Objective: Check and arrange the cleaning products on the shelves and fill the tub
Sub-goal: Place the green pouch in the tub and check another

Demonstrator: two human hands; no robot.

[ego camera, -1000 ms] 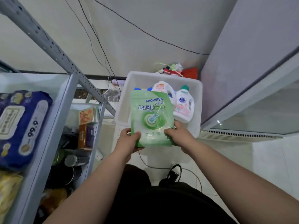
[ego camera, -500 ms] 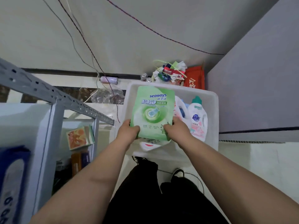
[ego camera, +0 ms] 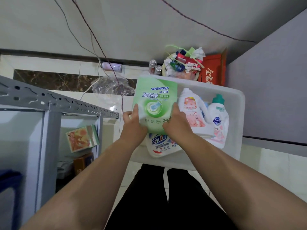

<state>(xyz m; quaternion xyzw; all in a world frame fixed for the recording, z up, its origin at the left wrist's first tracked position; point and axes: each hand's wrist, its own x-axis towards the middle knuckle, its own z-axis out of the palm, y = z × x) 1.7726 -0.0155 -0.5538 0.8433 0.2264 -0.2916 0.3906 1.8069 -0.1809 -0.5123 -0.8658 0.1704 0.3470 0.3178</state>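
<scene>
A green Seaways laundry-bead pouch [ego camera: 157,97] is held over the left half of the white plastic tub [ego camera: 239,103]. My left hand [ego camera: 134,123] grips its lower left edge and my right hand [ego camera: 176,122] grips its lower right edge. Inside the tub stand a white bottle with a pink label [ego camera: 191,110] and a white bottle with a teal cap [ego camera: 218,118]. A white refill pouch with blue lettering [ego camera: 160,146] lies under the green pouch.
A grey metal shelf rack [ego camera: 54,103] stands at the left, with small boxes [ego camera: 81,138] on a lower shelf. Behind the tub are a bag of rubbish [ego camera: 182,63], two cans [ego camera: 155,67] and a red box [ego camera: 214,68]. Wires hang down the wall. A grey cabinet [ego camera: 274,80] is at the right.
I have come closer over the tub, and both hands have carried the green pouch forward and down into its left half. The white refill pouch beneath now shows.
</scene>
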